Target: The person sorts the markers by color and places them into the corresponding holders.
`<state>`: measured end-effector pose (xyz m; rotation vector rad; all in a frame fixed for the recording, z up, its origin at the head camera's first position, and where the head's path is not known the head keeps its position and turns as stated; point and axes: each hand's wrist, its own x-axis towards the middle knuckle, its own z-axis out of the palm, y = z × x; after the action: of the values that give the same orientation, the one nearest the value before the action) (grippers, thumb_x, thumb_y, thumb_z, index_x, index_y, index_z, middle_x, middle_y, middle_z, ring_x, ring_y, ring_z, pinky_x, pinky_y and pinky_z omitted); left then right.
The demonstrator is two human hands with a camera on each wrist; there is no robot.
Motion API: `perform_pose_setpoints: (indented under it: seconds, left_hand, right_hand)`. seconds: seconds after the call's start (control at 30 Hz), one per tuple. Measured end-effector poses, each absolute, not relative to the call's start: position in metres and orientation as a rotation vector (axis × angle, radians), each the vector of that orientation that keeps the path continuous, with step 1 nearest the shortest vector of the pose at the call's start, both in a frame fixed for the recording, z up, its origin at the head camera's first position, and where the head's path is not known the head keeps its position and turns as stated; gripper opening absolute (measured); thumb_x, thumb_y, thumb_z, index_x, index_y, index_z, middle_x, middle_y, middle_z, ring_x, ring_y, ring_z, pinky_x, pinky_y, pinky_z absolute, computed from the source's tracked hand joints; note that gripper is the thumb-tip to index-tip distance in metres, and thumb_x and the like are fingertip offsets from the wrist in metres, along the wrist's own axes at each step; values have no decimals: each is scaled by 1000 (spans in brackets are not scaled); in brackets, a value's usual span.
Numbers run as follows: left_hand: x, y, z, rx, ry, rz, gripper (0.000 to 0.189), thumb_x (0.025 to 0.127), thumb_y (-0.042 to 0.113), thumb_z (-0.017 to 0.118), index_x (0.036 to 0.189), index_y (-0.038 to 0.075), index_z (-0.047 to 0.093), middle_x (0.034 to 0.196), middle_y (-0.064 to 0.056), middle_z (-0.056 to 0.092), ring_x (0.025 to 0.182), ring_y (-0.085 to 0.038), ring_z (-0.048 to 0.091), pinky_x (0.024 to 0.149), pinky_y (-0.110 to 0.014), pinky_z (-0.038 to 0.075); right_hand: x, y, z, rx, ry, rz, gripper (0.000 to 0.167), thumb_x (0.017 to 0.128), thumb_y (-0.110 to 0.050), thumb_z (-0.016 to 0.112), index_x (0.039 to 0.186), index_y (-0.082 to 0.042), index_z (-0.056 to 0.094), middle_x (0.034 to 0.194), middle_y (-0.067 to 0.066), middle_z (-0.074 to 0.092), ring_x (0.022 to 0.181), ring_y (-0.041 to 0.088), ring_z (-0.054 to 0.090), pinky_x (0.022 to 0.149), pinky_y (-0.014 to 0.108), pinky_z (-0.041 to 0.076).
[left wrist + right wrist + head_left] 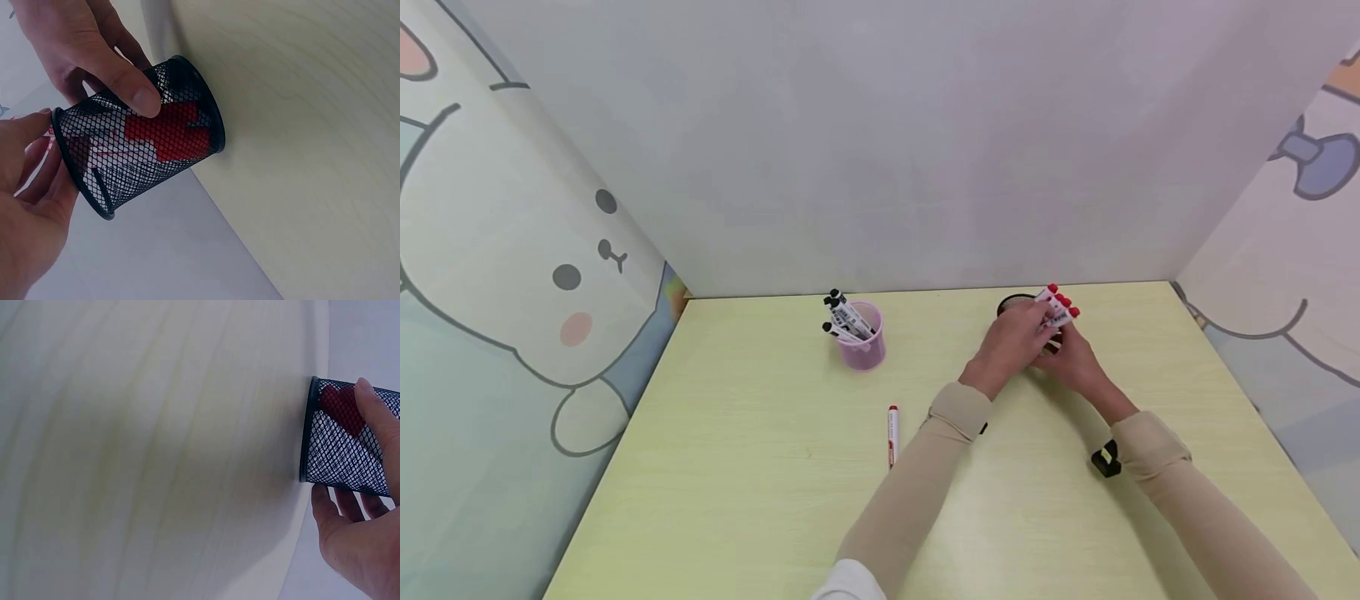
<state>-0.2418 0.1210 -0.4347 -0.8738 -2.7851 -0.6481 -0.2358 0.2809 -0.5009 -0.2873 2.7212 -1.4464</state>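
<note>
At the back right of the table stands a black wire-mesh pen holder [128, 178], dark-rimmed, with red marker parts [178, 128] showing through its mesh. My right hand [1077, 362] grips it by the side; in the right wrist view the thumb and fingers lie around the mesh. Over the rim, my left hand [1011, 340] pinches several white markers with red ends [1060, 307], which stick out above the holder. In the head view both hands hide most of the holder. How far the pinched markers reach inside cannot be told.
A pink cup [862, 354] holding several black-capped markers [846, 315] stands at the back, left of the hands. One white marker with a red end [892, 433] lies on the table [737, 467] beside the left forearm. A pale wall [880, 167] rises behind the table.
</note>
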Motion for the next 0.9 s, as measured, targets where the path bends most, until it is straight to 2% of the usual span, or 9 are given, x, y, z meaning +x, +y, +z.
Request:
perform_pose_setpoints:
  seconds: [0.17,0.33,0.47,0.6,0.73,0.9]
  left_hand:
    - [-242,121,-435,-869,-2812,-661,20,104,23,63,115,7,65,108,-2,66,87,-8,54,76,-13,45]
    - [-242,121,-433,-859,-2833,-640,18,105,23,61,112,6,65,103,-2,64,82,-8,52,71,-14,44]
    - [-240,119,-433,-839,-2833,-695,20,105,23,61,115,7,64,117,-5,65,92,-9,56,77,-12,46]
    - [-238,116,-432,-833,-2799,-749,24,104,23,62,121,6,65,133,-9,63,110,-13,60,90,-12,47]
    - [-236,111,-432,-858,-2751,-780,26,104,21,61,126,6,65,132,-8,64,114,-13,60,95,-12,46]
    - [-233,105,-432,-875,-2712,-792,24,104,22,62,123,7,66,131,-7,63,113,-13,59,96,-12,46]
  right_hand:
    - [-235,280,-501,-296,2712,-1488,78,88,3,76,148,11,27,134,38,46,128,54,48,109,61,40]
    - [-235,279,-498,-305,2707,-1493,78,89,2,75,149,10,26,134,37,46,127,53,49,109,61,40]
    - [-234,279,-496,-292,2684,-1500,80,89,3,75,150,9,25,135,36,45,127,50,48,110,61,40]
    - [-235,279,-497,-288,2698,-1477,81,89,2,76,151,8,25,135,36,46,126,48,48,110,60,40]
    - [-237,280,-499,-297,2707,-1467,82,89,-1,78,151,7,26,135,34,47,125,48,48,109,61,41]
    - [-237,279,-499,-283,2692,-1464,85,89,-3,79,153,5,24,137,33,46,126,48,48,108,60,42]
